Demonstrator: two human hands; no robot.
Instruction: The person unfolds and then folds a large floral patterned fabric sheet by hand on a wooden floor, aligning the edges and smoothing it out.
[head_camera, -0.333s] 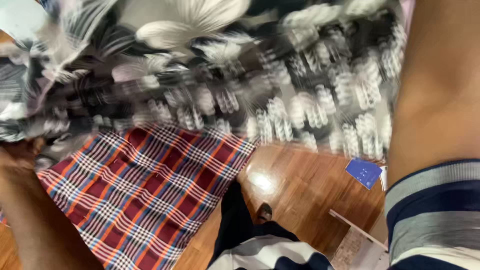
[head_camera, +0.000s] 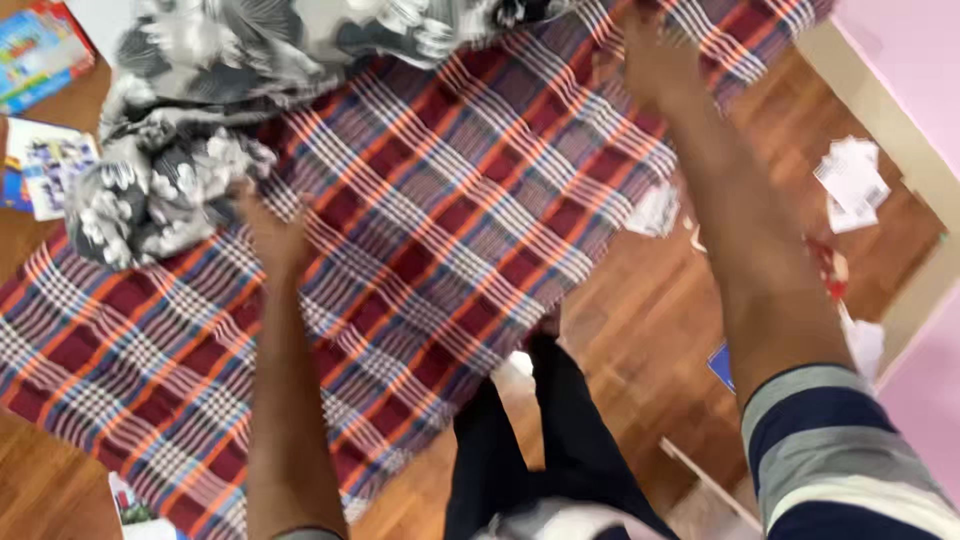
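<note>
1. Two bare hands worked over a red, blue and white checked cloth (head_camera: 420, 250) spread on the wooden floor (head_camera: 640, 350); the view looked down from the person's head, with dark trousers (head_camera: 540, 440) at the bottom.
2. Left hand (head_camera: 268, 232) lay at the lower edge of a grey-and-white flower-printed cloth (head_camera: 190, 150), which sat bunched on the checked cloth's upper left part; whether its fingers were closed on the fabric could not be told.
3. Right hand (head_camera: 650, 55) reached to the far edge of the checked cloth, fingers apparently pinching that edge; the grip was partly blurred, so its closure stayed uncertain.
4. Risk: the printed cloth was crumpled, not flat; a one-sided pull would likely have dragged folds into a tighter heap.
5. Risk: the checked cloth lay loose on smooth boards; tugging at one edge could have skewed or rucked it.
6. Risk: paper scraps (head_camera: 850, 180) and a colourful booklet (head_camera: 40, 50) lay near the cloth borders; sliding fabric might have swept over them.
</note>
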